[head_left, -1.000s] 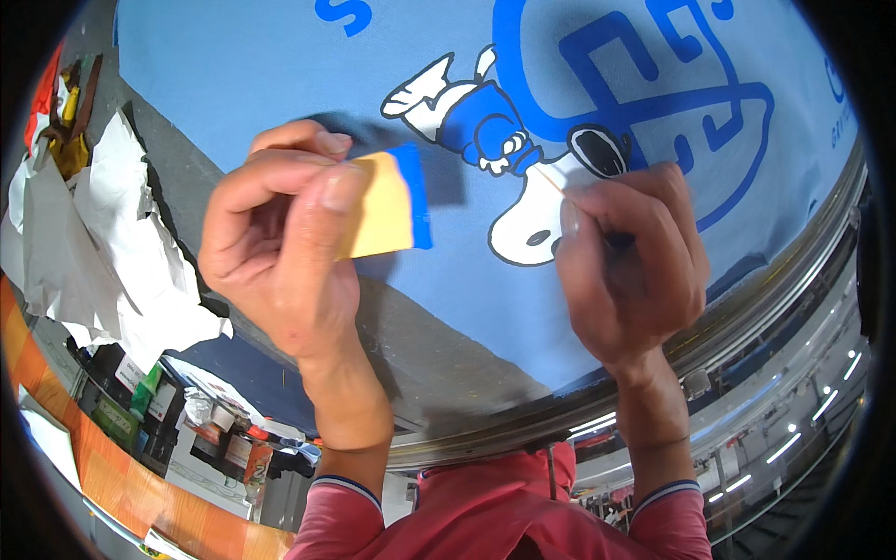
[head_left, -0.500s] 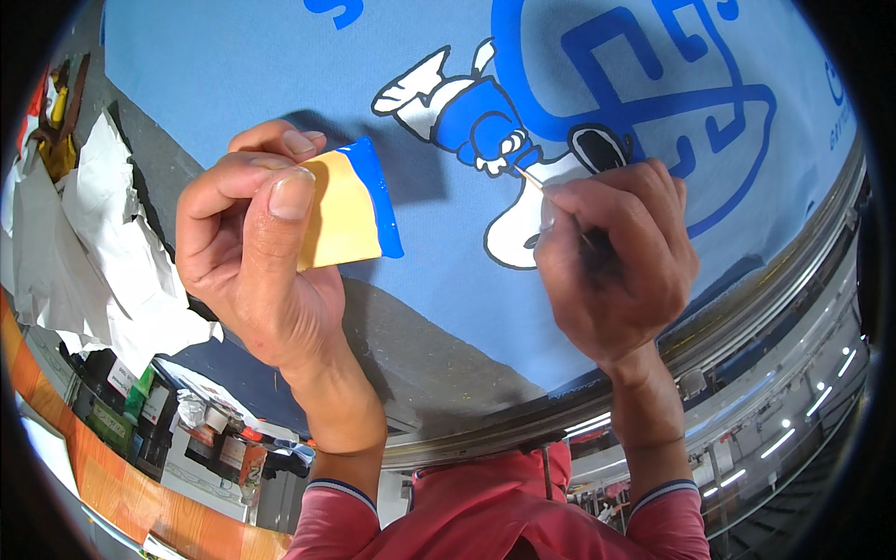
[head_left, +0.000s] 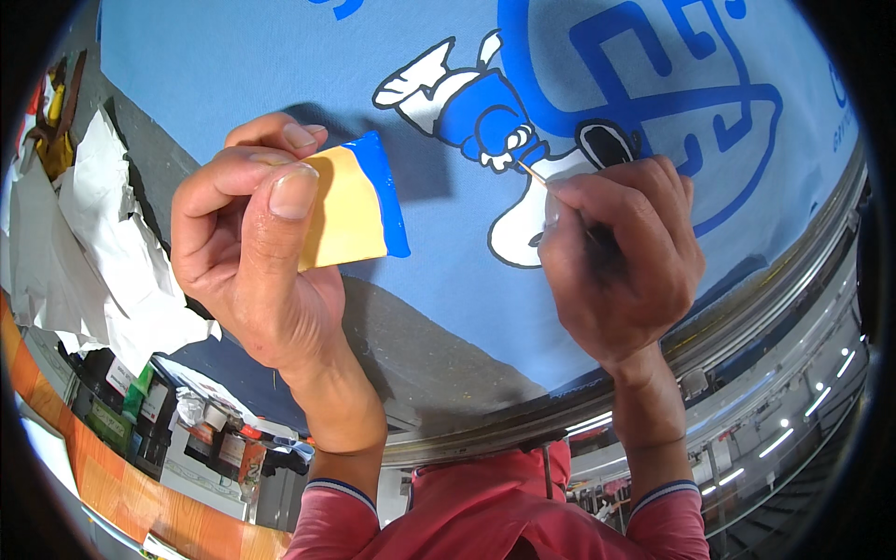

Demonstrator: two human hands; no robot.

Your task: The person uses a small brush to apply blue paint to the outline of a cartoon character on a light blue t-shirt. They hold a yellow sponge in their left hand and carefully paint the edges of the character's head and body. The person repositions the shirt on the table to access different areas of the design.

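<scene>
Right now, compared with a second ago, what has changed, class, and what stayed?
The left hand has shifted left, carrying the yellow card. The right hand has moved slightly left, taking its thin stick left over the cartoon dog. Nothing was taken up or let go; both grips stay the same.

Left arm [head_left: 343, 401] and right arm [head_left: 649, 411] extended from near to far, well apart. Left hand [head_left: 252, 243]: thumb straight, pointing far, opposed to bent fingers in a pinch. Right hand [head_left: 630, 257]: back uppermost, index finger and thumb in a fine pinch toward the left, other fingers curled.
</scene>
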